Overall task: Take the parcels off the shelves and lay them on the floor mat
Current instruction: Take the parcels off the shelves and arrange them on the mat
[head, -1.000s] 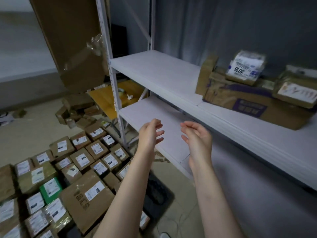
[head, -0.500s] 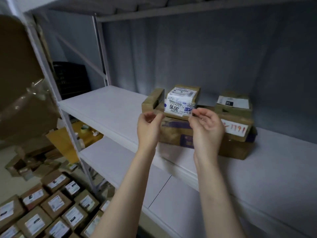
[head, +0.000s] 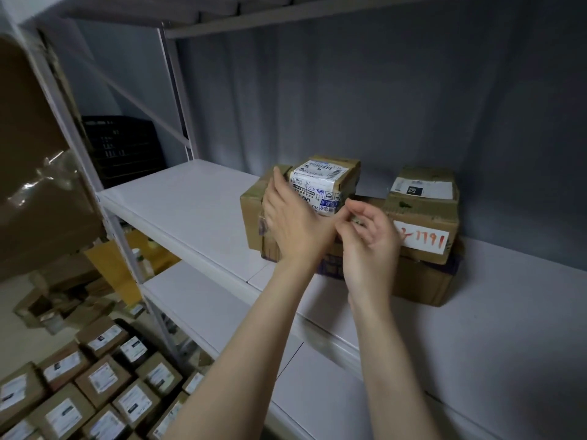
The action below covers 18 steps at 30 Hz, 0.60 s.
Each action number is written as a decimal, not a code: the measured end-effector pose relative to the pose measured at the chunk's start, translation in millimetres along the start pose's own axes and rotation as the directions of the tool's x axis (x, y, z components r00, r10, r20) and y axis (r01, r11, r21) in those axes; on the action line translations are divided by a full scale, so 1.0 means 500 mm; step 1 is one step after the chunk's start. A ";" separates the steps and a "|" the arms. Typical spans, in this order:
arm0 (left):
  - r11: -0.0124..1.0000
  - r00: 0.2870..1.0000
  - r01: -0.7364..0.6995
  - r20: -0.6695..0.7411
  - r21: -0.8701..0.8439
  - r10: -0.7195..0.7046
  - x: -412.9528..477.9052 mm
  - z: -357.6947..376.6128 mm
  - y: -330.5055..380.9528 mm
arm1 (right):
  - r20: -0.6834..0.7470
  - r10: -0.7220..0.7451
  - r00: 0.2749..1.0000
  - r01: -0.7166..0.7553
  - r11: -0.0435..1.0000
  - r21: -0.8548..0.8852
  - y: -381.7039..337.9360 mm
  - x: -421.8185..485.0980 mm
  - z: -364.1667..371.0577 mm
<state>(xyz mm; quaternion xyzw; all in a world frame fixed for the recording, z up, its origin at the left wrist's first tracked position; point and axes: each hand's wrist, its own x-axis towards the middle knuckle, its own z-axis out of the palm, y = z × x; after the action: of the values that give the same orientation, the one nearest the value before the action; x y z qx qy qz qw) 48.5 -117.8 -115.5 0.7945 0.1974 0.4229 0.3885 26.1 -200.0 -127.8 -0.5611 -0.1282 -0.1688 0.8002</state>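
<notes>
Cardboard parcel (head: 320, 185): white-labelled, it sits between our left hand (head: 295, 227) and right hand (head: 370, 239), on top of the long box (head: 419, 281) on the middle shelf (head: 190, 198).
Left hand: our fingers lie nearly straight against the parcel's left side, by a raised flap. It is a flat press with nothing clasped.
Right hand: our fingers are curled at the parcel's near right corner. They are blurred, so we cannot tell whether they pinch it or only touch it.
Long box: it lies under the parcel and runs on past our right hand.
Red-marked parcel (head: 425, 230): just beyond our right hand, on the long box, with a smaller parcel (head: 422, 188) on top of it.
Lower shelf (head: 203, 300): beneath our left forearm.
Floor parcels (head: 104, 379): well below and to the left of our left forearm, lying side by side with labels up.
Black crate (head: 124, 144): far out past our left hand, behind the shelf post.
</notes>
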 end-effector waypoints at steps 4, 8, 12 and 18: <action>0.995 0.998 -0.023 0.062 -0.094 0.029 0.010 0.004 -0.012 | 0.008 0.030 1.000 -0.030 1.000 0.000 0.011 0.000 0.002; 0.984 0.999 -0.033 -0.009 -0.178 0.032 0.004 -0.010 -0.021 | -0.014 0.024 1.000 -0.024 0.999 -0.023 0.017 -0.009 -0.007; 0.948 0.997 -0.042 -0.075 -0.316 0.019 -0.014 -0.044 -0.043 | -0.049 0.059 0.997 -0.060 0.998 -0.014 0.023 -0.015 -0.006; 0.934 0.999 -0.023 -0.030 -0.356 0.013 -0.042 -0.144 -0.115 | -0.041 0.216 0.976 -0.214 0.976 0.039 0.024 -0.058 0.060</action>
<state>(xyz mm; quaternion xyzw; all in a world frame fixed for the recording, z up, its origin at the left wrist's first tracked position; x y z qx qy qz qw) -21.8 -63.4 -146.9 0.7070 0.1153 0.4659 0.5195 4.4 -164.6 -139.3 -0.5538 -0.0515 -0.0917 0.8260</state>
